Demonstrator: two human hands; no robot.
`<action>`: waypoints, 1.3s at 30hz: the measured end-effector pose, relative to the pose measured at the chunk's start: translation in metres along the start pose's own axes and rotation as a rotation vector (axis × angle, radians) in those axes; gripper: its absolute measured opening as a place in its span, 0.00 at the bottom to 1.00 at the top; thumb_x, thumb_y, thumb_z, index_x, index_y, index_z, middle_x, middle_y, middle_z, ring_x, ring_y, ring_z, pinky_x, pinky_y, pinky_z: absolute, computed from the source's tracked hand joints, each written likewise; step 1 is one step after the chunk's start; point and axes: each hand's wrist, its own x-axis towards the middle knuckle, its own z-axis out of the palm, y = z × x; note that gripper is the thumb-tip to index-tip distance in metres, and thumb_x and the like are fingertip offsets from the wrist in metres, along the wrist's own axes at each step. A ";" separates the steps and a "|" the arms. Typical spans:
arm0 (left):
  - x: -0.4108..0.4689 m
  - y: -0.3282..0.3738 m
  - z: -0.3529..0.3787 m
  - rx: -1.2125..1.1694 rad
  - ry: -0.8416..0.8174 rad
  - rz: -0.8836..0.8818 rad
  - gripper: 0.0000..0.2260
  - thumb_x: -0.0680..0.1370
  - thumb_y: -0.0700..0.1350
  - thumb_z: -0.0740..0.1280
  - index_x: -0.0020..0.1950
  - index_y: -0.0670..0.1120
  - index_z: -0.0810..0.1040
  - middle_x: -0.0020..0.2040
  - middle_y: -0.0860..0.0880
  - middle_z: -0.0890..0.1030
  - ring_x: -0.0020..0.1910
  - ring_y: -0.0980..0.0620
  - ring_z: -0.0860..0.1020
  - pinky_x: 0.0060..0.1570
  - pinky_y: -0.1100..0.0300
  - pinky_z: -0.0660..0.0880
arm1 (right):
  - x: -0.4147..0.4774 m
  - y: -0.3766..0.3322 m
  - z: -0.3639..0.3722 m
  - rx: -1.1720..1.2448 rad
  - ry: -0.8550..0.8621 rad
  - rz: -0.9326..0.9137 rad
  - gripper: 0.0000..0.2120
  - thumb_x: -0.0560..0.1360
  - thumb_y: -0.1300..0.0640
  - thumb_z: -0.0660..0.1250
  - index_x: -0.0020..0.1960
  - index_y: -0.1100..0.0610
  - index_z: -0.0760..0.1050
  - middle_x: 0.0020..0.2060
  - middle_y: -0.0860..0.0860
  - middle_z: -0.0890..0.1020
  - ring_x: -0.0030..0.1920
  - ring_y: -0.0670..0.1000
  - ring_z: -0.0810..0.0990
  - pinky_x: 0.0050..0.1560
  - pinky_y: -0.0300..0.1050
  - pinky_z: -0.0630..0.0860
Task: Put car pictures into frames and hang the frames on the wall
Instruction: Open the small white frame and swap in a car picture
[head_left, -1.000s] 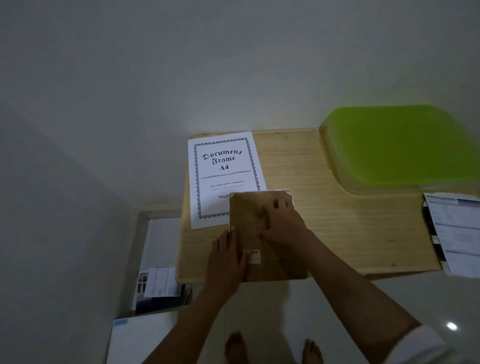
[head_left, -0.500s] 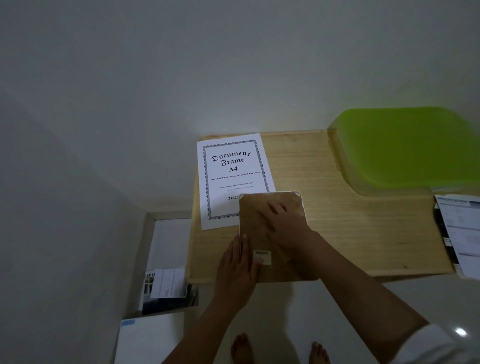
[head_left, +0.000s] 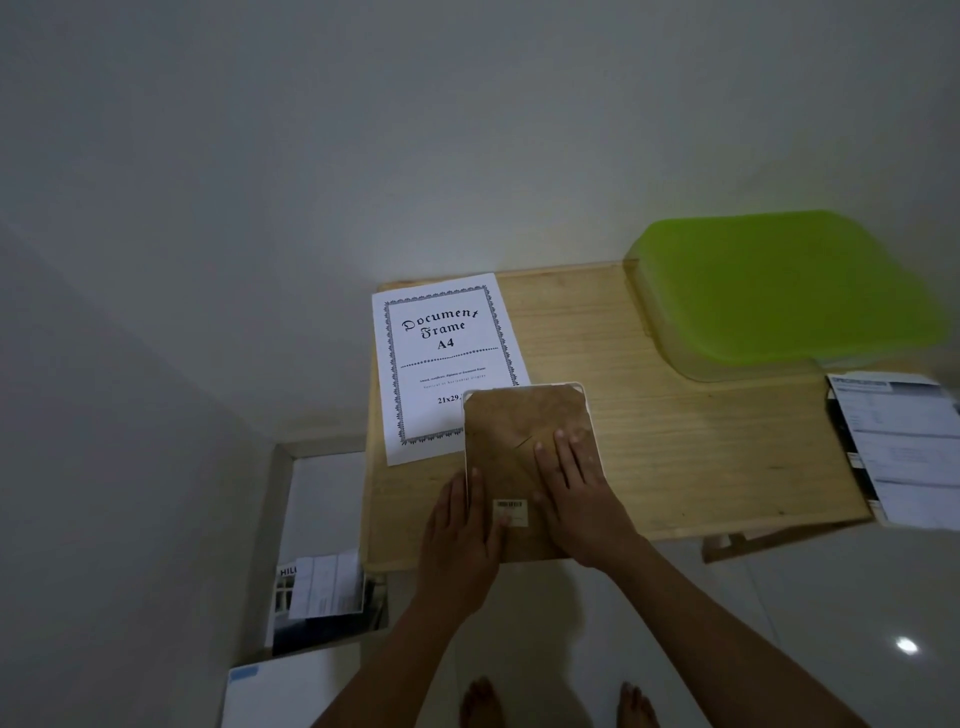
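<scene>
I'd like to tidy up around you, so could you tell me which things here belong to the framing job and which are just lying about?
In the job: face-down frame under left hand and right hand, on the wooden table.
Lying about: Document Frame A4 sheet, green container, leaflet, papers on the floor.

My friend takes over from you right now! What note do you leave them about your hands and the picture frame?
Left hand: flat, fingers straight, resting on the frame's left edge.
Right hand: flat, pressing on the frame's brown backing.
Frame: face down at the near edge of the wooden table, its top left corner lying over the Document Frame A4 sheet.
Done: the backing sits in the frame. Whether a car picture is inside cannot be seen.
Left: check the picture, turn the frame over, hang it on the wall. No frame hangs on the wall in view.
</scene>
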 end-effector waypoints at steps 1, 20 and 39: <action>0.000 0.001 -0.001 0.009 0.013 0.012 0.32 0.77 0.63 0.39 0.75 0.47 0.41 0.77 0.44 0.50 0.76 0.46 0.50 0.73 0.51 0.51 | 0.000 0.000 0.000 -0.002 0.001 0.006 0.29 0.80 0.43 0.38 0.71 0.58 0.61 0.69 0.64 0.68 0.69 0.64 0.67 0.64 0.58 0.67; 0.005 0.027 -0.024 -0.566 0.065 -0.193 0.31 0.77 0.48 0.65 0.75 0.45 0.54 0.72 0.44 0.60 0.69 0.48 0.60 0.67 0.57 0.59 | -0.032 0.009 -0.004 0.662 0.103 0.309 0.33 0.78 0.57 0.61 0.75 0.61 0.48 0.75 0.56 0.54 0.75 0.53 0.52 0.72 0.42 0.50; 0.086 0.170 -0.221 -0.943 0.293 0.101 0.19 0.80 0.49 0.59 0.69 0.45 0.68 0.67 0.46 0.72 0.65 0.48 0.71 0.63 0.57 0.67 | -0.014 -0.006 -0.244 1.270 0.813 -0.141 0.22 0.76 0.66 0.62 0.68 0.53 0.67 0.65 0.51 0.75 0.64 0.46 0.74 0.62 0.38 0.73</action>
